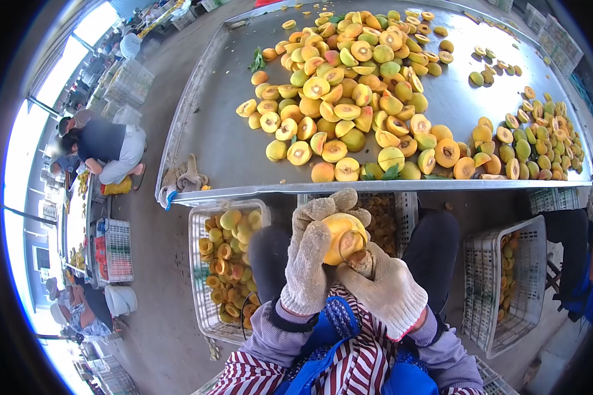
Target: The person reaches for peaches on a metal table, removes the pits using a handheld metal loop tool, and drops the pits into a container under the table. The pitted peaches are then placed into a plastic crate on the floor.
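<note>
My left hand [308, 266], in a dirty knitted glove, is wrapped round a yellow peach half [342, 232] above my lap. Close against it, my right hand [390, 289], gloved too, is closed on a small pitting tool [360, 262]. The tool's thin curved loop lies against the fruit's cut face; most of its handle is hidden by my fingers. Beyond my hands, a large heap of halved peaches [339, 92] covers the middle of the metal table [224, 112], many with stones showing.
A white crate [201, 309] of peach halves stands left of my knees, another crate [487, 296] to the right. Between my knees is a bin of brown pieces [380, 217]. Gloves [184, 176] lie on the table corner. Other people [112, 148] work at left; someone sits far right.
</note>
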`<control>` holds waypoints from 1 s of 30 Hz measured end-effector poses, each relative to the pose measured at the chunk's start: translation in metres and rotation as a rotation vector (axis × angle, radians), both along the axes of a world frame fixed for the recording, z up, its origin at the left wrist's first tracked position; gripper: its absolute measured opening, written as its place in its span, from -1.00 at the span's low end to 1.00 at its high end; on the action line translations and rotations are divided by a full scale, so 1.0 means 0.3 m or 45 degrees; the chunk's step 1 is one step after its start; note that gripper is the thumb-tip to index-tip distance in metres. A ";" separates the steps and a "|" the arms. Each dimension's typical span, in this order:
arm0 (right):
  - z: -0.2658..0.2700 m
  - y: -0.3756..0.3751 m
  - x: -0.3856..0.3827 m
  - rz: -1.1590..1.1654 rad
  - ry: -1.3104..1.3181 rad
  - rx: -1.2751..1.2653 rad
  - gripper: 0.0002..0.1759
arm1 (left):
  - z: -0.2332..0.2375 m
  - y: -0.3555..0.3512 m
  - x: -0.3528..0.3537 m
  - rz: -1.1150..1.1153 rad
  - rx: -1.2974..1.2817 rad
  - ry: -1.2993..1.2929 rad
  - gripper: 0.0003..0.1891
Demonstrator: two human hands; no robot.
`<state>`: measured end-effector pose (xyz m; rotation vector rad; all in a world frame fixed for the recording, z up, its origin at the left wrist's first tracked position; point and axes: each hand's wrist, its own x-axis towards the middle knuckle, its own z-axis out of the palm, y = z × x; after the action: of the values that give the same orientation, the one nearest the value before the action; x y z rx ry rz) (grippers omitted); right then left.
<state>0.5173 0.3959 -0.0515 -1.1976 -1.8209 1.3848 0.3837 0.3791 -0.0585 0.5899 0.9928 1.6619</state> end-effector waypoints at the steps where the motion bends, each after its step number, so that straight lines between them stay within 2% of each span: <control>1: -0.001 -0.003 -0.001 -0.003 0.000 0.000 -0.68 | 0.002 -0.005 0.003 -0.003 0.000 0.000 -0.37; 3: -0.008 -0.009 -0.005 0.029 0.057 -0.105 -0.64 | 0.005 -0.015 0.003 -0.015 0.179 0.062 -0.51; 4: -0.018 -0.012 -0.005 0.028 0.057 -0.104 -0.64 | 0.005 -0.017 0.003 -0.016 0.180 0.061 -0.51; 6: -0.039 -0.017 -0.001 0.089 0.276 -0.307 -0.64 | 0.005 -0.016 0.004 0.013 0.264 0.402 -0.51; 7: -0.019 -0.013 0.004 0.082 0.275 -0.307 -0.64 | 0.002 -0.016 0.001 0.007 0.265 0.399 -0.51; 9: 0.041 0.005 0.019 0.180 0.422 -0.788 -0.69 | -0.010 -0.008 -0.009 0.051 0.398 0.811 -0.53; 10: 0.040 0.010 0.030 0.171 0.424 -0.784 -0.69 | -0.016 0.006 -0.015 0.107 0.489 0.978 -0.55; 11: 0.037 0.020 0.049 0.242 0.434 -0.953 -0.69 | -0.018 0.013 -0.019 0.101 0.500 0.975 -0.55; 12: 0.036 0.027 0.063 0.311 0.444 -1.121 -0.68 | -0.019 0.020 -0.024 0.142 0.620 1.197 -0.55; 13: 0.044 0.036 0.069 0.299 0.443 -1.116 -0.68 | -0.021 0.025 -0.029 0.187 0.739 1.416 -0.55; 14: 0.056 0.041 0.072 0.322 0.452 -1.179 -0.68 | -0.022 0.025 -0.040 0.165 0.729 1.469 -0.59; 15: 0.063 0.043 0.076 0.347 0.463 -1.241 -0.67 | -0.002 0.022 -0.045 0.155 0.735 1.463 -0.59; 17: 0.050 0.047 0.089 0.453 0.474 -1.263 -0.65 | 0.079 0.015 -0.037 -0.364 0.092 0.646 -0.64; 18: 0.055 0.044 0.093 0.462 0.495 -1.379 -0.65 | 0.102 0.021 -0.019 -0.352 0.002 0.579 -0.69; 19: 0.059 0.044 0.095 0.471 0.516 -1.491 -0.64 | 0.104 0.028 -0.026 -0.354 0.008 0.578 -0.69; 20: 0.029 0.029 0.106 0.496 0.654 -1.548 -0.64 | 0.104 0.029 -0.043 -0.472 0.043 0.693 -0.65; 21: 0.015 0.022 0.112 0.499 0.653 -1.549 -0.64 | 0.105 0.030 -0.053 -0.589 0.077 0.810 -0.60; 23: -0.005 0.008 0.120 0.566 0.952 -1.737 -0.66 | 0.110 0.039 -0.045 -0.573 0.088 0.878 -0.64; 24: -0.013 -0.005 0.121 0.566 0.953 -1.739 -0.66 | 0.090 0.051 -0.048 -0.519 0.335 0.979 -0.65; 25: -0.021 -0.021 0.122 0.563 1.090 -1.776 -0.67 | 0.077 0.057 -0.047 -0.462 0.584 1.075 -0.66; 26: -0.026 -0.034 0.122 0.559 1.227 -1.811 -0.67 | 0.074 0.053 -0.040 -0.483 0.560 0.956 -0.64; 27: -0.031 -0.042 0.120 0.562 1.224 -1.815 -0.67 | 0.078 0.049 -0.034 -0.478 0.558 0.956 -0.64; 29: -0.041 -0.057 0.110 0.647 1.484 -1.940 -0.69 | 0.092 0.035 -0.023 -0.738 0.238 0.205 -0.71; 30: -0.053 -0.058 0.109 0.655 1.481 -1.942 -0.69 | 0.069 0.038 -0.021 -0.733 0.303 0.170 -0.65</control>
<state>0.5499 0.3785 -0.0675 -0.0635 0.0003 2.9715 0.3774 0.3905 -0.0377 1.0481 0.6340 1.2377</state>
